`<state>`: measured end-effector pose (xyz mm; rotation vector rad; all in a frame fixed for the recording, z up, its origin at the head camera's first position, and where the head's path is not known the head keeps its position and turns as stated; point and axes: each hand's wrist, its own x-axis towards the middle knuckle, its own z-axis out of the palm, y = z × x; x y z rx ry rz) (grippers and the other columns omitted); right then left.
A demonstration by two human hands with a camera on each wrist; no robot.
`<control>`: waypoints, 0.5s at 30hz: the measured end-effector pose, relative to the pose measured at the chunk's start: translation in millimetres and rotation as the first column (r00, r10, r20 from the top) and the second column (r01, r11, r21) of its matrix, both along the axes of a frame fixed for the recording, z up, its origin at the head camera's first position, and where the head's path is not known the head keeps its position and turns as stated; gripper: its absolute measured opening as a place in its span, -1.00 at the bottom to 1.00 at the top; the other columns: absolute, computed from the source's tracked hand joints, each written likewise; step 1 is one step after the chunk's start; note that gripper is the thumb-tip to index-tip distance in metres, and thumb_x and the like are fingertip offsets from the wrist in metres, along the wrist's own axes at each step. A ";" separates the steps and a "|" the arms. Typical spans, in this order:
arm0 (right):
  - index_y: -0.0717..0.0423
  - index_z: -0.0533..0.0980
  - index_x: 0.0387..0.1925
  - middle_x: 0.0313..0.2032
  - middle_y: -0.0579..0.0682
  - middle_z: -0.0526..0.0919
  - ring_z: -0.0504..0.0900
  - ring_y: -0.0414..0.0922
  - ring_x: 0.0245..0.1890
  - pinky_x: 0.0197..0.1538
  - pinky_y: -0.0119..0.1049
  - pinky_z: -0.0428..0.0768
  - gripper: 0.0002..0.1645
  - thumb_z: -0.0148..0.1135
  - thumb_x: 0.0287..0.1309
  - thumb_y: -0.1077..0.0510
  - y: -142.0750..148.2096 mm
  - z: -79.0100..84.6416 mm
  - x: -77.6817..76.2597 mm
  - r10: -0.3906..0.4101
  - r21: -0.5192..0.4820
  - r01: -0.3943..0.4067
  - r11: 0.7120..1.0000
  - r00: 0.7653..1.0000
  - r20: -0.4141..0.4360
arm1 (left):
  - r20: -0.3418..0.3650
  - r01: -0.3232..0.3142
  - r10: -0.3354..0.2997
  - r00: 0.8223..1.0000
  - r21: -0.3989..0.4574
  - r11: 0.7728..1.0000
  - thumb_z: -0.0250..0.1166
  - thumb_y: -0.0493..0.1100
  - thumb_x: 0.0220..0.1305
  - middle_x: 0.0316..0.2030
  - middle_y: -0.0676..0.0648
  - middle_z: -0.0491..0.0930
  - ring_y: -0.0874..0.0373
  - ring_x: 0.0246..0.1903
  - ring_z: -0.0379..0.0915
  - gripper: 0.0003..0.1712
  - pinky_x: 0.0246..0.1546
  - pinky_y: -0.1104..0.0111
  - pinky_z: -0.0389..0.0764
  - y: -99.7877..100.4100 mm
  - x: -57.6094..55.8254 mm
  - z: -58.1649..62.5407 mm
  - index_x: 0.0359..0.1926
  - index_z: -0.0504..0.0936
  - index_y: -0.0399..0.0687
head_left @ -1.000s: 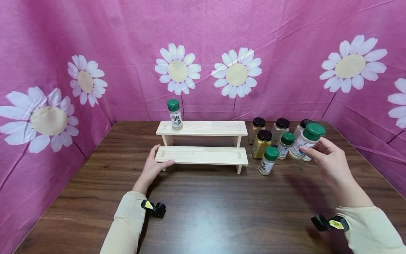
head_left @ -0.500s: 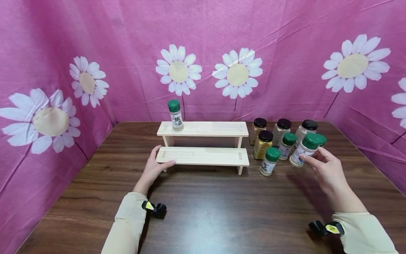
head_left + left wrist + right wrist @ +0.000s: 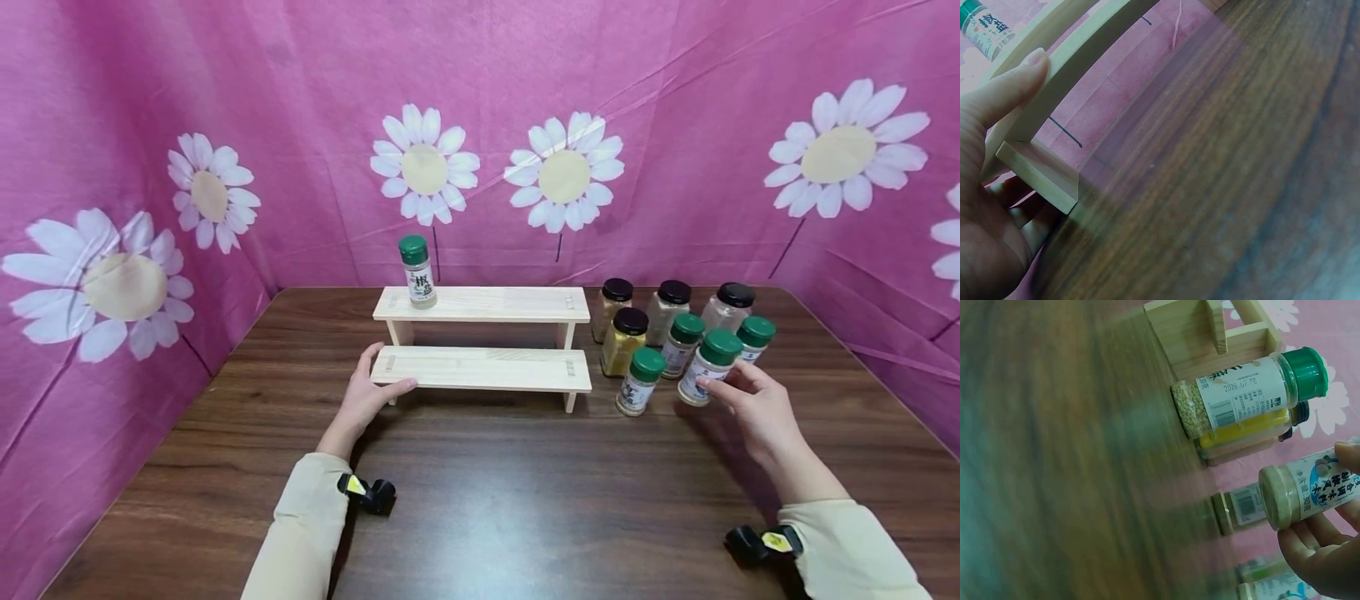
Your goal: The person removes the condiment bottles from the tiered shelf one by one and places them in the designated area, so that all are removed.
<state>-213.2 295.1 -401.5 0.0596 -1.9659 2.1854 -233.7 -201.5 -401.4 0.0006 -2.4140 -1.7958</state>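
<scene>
My right hand (image 3: 759,410) pinches a green-capped spice jar (image 3: 701,377) between thumb and fingers, tilted slightly. In the right wrist view its base shows, with white powder inside and a printed label (image 3: 1329,480). My left hand (image 3: 360,402) grips the left end of a two-tier wooden rack (image 3: 480,368), thumb over the lower board and fingers by its leg. On the upper board, at the left, stands another green-capped jar (image 3: 418,275). A green-capped jar of pale seeds (image 3: 1238,394) stands beside the held one, nearest the rack.
Behind the held jar are two green-capped jars, one at its left (image 3: 681,346) and one at its right (image 3: 755,335). Several black-capped jars cluster there, one with yellow powder (image 3: 623,346). A pink flowered cloth (image 3: 487,242) hangs behind the wooden table (image 3: 480,500).
My right hand has brought the green-capped jar left, down and towards me, uncovering another green-capped jar behind it. My left hand keeps its grip on the rack.
</scene>
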 end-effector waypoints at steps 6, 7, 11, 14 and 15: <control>-0.13 0.55 -0.32 -0.41 -0.21 0.53 0.43 -0.34 -0.38 -0.36 -0.55 0.42 -0.68 0.20 -0.06 0.36 -19.4 20.2 16.7 0.039 -0.040 -0.038 0.998 0.999 0.025 | 0.003 -0.009 0.009 1.000 0.003 1.000 0.41 -0.24 -0.21 0.06 -0.21 0.21 0.04 -0.01 0.12 -0.02 0.05 0.25 0.06 -0.1 0.1 0.1 0.21 0.03 -0.17; -0.14 0.55 -0.33 -0.41 -0.21 0.53 0.43 -0.35 -0.37 -0.35 -0.56 0.42 -0.68 0.20 -0.05 0.36 -19.9 20.4 17.4 0.040 -0.045 -0.039 0.998 0.999 0.033 | 0.003 -0.008 0.008 1.000 0.004 1.000 0.41 -0.24 -0.21 0.06 -0.21 0.21 0.04 -0.01 0.12 -0.02 0.05 0.25 0.06 -0.1 0.1 0.1 0.21 0.03 -0.17; -0.15 0.54 -0.33 -0.38 -0.23 0.53 0.43 -0.37 -0.34 -0.33 -0.57 0.42 -0.67 0.20 -0.06 0.36 -19.7 18.7 18.6 0.043 -0.062 -0.039 0.997 0.998 0.052 | -0.004 -0.002 0.002 1.000 0.012 1.000 0.41 -0.26 -0.21 0.05 -0.21 0.22 0.04 -0.03 0.14 -0.03 0.04 0.25 0.08 0.5 -0.1 0.3 0.21 0.03 -0.18; -0.14 0.54 -0.32 -0.37 -0.23 0.53 0.44 -0.37 -0.33 -0.32 -0.57 0.42 -0.67 0.20 -0.06 0.37 -18.9 17.4 18.3 0.050 -0.072 -0.046 0.996 0.997 0.052 | -0.004 0.000 0.000 1.000 0.016 1.000 0.41 -0.27 -0.21 0.04 -0.21 0.23 0.04 -0.03 0.14 -0.03 0.03 0.25 0.09 0.7 -0.5 -0.1 0.21 0.03 -0.18; -0.14 0.54 -0.32 -0.37 -0.23 0.53 0.44 -0.37 -0.33 -0.32 -0.57 0.42 -0.67 0.20 -0.06 0.37 -18.7 17.2 18.2 0.052 -0.072 -0.048 0.996 0.997 0.053 | -0.003 0.000 0.000 1.000 0.017 1.000 0.41 -0.27 -0.21 0.04 -0.21 0.23 0.04 -0.03 0.14 -0.03 0.03 0.25 0.09 0.7 -0.5 0.0 0.21 0.03 -0.18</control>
